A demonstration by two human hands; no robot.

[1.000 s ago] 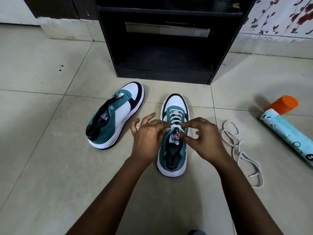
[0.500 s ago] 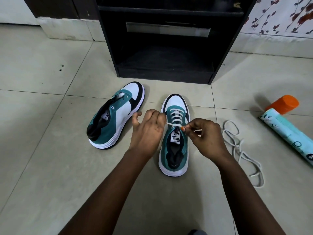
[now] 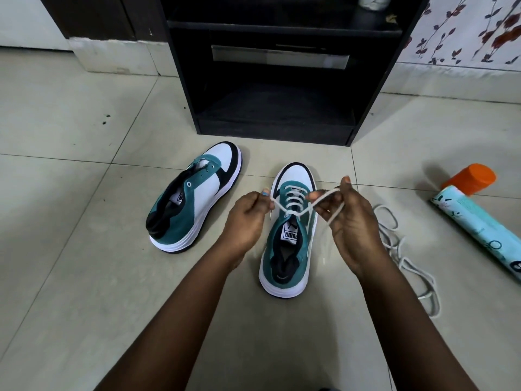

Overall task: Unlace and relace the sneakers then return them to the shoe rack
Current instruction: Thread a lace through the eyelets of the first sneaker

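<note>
On tiled floor before black shoe rack (image 3: 282,80), laced teal-white sneaker (image 3: 290,238) stands upright; left hand (image 3: 248,218) and right hand (image 3: 349,221) each pinch one end of its white lace (image 3: 293,211), pulled apart; unlaced sneaker (image 3: 194,196) at left, loose lace (image 3: 406,258) at right

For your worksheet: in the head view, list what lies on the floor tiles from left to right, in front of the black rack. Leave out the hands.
Unlaced sneaker → laced sneaker → loose white lace → pale blue tube with an orange cap.
</note>
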